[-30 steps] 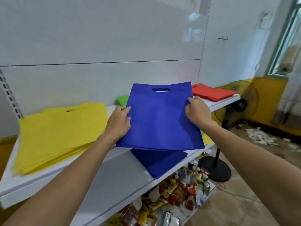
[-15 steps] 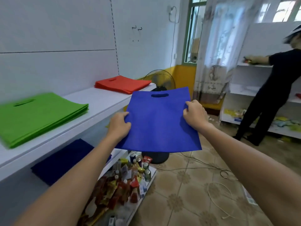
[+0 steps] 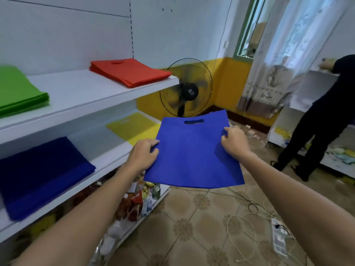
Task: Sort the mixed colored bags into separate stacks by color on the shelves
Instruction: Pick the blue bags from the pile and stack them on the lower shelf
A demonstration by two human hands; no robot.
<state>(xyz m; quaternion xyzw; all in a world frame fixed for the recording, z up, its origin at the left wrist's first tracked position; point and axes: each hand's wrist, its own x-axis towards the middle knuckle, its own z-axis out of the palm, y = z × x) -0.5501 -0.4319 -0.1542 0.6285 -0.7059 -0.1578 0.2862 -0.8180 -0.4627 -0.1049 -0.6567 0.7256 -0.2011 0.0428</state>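
I hold a flat blue bag [image 3: 194, 156] in the air beyond the shelf's right end, its cut-out handle pointing away from me. My left hand [image 3: 143, 155] grips its left edge and my right hand [image 3: 233, 142] grips its right edge. On the upper shelf [image 3: 80, 93] lie a green stack [image 3: 18, 91] at the left and a red stack [image 3: 128, 72] at the right. The lower shelf carries a dark blue stack [image 3: 40, 173] at the left and a yellow bag [image 3: 134, 126] at the right.
A standing fan [image 3: 187, 89] is behind the shelf's end. Packets and bottles [image 3: 138, 200] crowd the bottom shelf. Cables and a power strip [image 3: 278, 237] lie on the tiled floor. A person in dark clothes [image 3: 315, 123] works at another shelf on the right.
My view has swung right, away from the yellow stack. Both hands have carried the blue bag off the shelf and lower, out past the shelf's right end.
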